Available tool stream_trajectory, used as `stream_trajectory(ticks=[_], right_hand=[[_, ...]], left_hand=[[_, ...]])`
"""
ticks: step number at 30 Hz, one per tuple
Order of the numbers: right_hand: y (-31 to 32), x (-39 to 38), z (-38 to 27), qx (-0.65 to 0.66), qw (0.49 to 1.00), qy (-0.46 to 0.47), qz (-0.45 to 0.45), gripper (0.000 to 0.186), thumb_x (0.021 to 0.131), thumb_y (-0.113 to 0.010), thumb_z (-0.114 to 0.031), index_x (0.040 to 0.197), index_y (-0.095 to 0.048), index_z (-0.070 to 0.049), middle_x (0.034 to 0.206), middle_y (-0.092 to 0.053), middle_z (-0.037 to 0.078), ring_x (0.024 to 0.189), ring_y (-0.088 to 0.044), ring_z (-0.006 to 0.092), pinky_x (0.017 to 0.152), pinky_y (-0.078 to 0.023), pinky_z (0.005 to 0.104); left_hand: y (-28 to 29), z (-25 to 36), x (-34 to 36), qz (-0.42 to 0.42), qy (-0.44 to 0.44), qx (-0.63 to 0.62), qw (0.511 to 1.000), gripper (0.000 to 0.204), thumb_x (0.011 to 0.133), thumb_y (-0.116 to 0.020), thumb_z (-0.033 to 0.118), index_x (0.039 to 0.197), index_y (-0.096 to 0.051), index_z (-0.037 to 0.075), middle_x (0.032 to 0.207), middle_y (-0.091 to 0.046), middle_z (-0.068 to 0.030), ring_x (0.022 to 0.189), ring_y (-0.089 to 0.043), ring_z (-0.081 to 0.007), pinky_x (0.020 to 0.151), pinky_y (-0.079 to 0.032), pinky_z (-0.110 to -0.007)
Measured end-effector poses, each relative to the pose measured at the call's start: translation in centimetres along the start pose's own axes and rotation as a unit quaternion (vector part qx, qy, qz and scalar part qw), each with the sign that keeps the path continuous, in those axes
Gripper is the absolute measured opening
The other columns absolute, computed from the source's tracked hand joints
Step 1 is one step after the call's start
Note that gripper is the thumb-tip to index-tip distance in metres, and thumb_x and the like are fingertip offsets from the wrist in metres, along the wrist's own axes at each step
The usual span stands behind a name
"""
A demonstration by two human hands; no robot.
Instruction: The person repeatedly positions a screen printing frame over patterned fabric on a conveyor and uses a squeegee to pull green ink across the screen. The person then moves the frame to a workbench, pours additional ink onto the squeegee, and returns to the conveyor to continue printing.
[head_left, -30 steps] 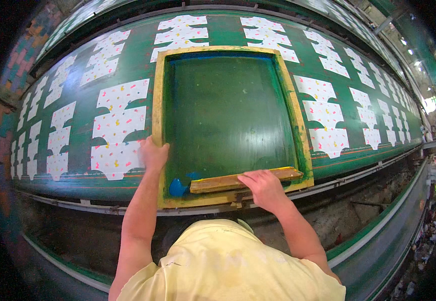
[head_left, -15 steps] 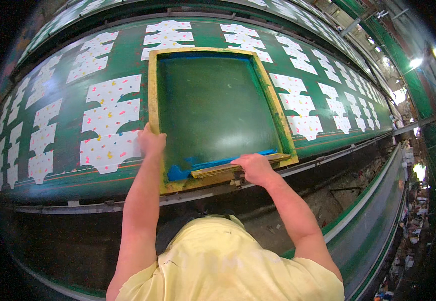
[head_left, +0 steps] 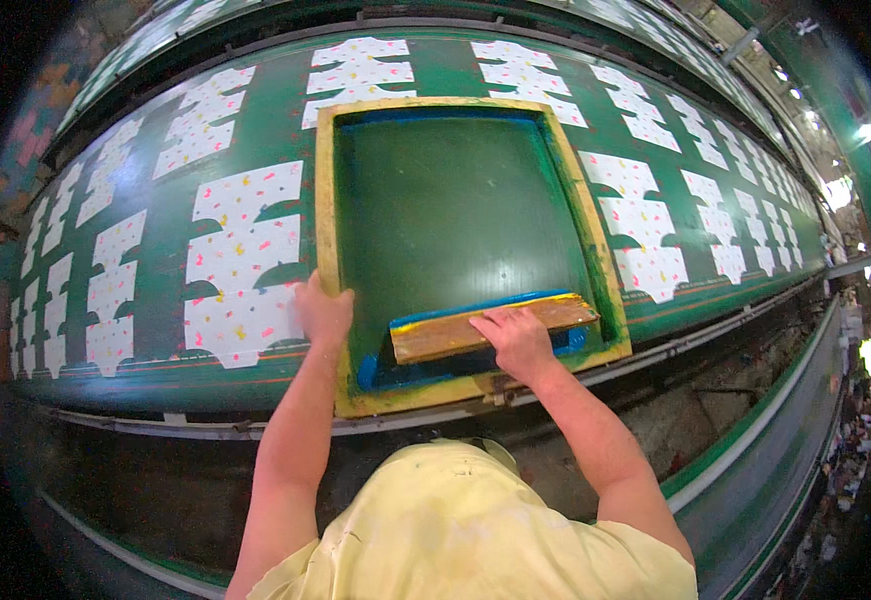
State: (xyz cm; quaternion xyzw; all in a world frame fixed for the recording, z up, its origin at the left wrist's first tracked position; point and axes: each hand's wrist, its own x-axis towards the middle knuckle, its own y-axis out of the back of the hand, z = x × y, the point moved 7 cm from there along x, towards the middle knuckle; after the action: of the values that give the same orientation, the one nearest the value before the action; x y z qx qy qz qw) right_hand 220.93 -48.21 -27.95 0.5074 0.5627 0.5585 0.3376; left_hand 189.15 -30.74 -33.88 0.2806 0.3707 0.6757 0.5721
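Observation:
A screen-printing frame (head_left: 326, 200) with yellow edges and a dark green mesh lies on the long green table. My left hand (head_left: 321, 308) grips its left rail, with the fingers wrapped over the edge. Inside the frame's near end, my right hand (head_left: 517, 342) is closed on a wooden squeegee (head_left: 445, 335), near the middle of its length. The squeegee is tilted, its broad wooden side facing me. Blue ink (head_left: 475, 304) runs along its far edge, and more blue ink smears the mesh near the frame's front corner.
White fabric pieces (head_left: 245, 265) with small coloured prints lie in rows on the green table (head_left: 160, 240), on both sides of the frame and beyond it. A metal rail (head_left: 205, 427) runs along the table's near edge. Another long table (head_left: 755, 450) stands at the lower right.
The squeegee has moved off the frame's near rail onto the mesh and tipped, showing its wooden side. My left hand still holds the left rail. The whole view has shifted slightly.

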Motion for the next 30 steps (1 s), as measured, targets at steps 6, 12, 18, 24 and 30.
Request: stream_trajectory(ticks=[6,12,18,24,30], right_hand=[[-2.7,12.8,8.0,-0.010,1.000,-0.025,-0.005,0.043,0.087,-0.066,-0.002,0.124,-0.079,-0.018,0.117,-0.078,0.011,0.108,-0.076,0.0326,0.095,-0.057,0.0486],[-4.8,26.6,16.5,-0.032,0.999,-0.007,0.002,0.036,0.092,-0.066,-0.006,0.123,-0.079,-0.019,0.113,-0.077,0.012,0.107,-0.076,0.0325,0.090,-0.058,0.0488],[-6.1,37.2,22.3,-0.046,0.999,0.009,0.024,0.036,0.093,-0.067,-0.008,0.124,-0.079,-0.021,0.111,-0.077,0.012,0.106,-0.077,0.0334,0.092,-0.061,0.0496],[-6.0,43.7,26.1,-0.012,0.999,-0.037,-0.022,0.042,0.091,-0.068,-0.006,0.128,-0.080,-0.022,0.120,-0.079,0.011,0.108,-0.078,0.0346,0.094,-0.064,0.0507],[-6.6,45.2,27.3,-0.021,0.996,-0.007,-0.085,0.039,0.088,-0.069,-0.010,0.124,-0.081,-0.018,0.122,-0.079,0.017,0.112,-0.076,0.0379,0.096,-0.062,0.0525]], left_hand=[[0.0,0.6,0.1,0.067,-0.035,-0.038,0.996,0.047,0.097,-0.081,0.035,0.130,-0.074,0.003,0.114,-0.068,-0.0249,0.111,-0.065,-0.0456,0.096,-0.052,-0.055],[0.0,1.1,0.3,0.085,-0.012,-0.024,0.996,0.036,0.106,-0.069,0.028,0.127,-0.075,0.000,0.109,-0.069,-0.0232,0.105,-0.065,-0.0436,0.092,-0.052,-0.053],[0.2,1.9,0.3,0.086,-0.011,0.001,0.996,0.030,0.106,-0.069,0.023,0.125,-0.075,0.001,0.105,-0.069,-0.0186,0.102,-0.065,-0.0407,0.090,-0.052,-0.051],[0.0,1.8,0.4,0.099,-0.021,0.010,0.995,0.026,0.104,-0.071,0.019,0.122,-0.074,-0.001,0.104,-0.069,-0.0178,0.103,-0.064,-0.0405,0.091,-0.052,-0.050],[-0.1,1.7,0.3,0.097,-0.018,-0.002,0.995,0.026,0.103,-0.071,0.017,0.122,-0.074,-0.001,0.105,-0.070,-0.0176,0.102,-0.065,-0.0403,0.090,-0.052,-0.050]])
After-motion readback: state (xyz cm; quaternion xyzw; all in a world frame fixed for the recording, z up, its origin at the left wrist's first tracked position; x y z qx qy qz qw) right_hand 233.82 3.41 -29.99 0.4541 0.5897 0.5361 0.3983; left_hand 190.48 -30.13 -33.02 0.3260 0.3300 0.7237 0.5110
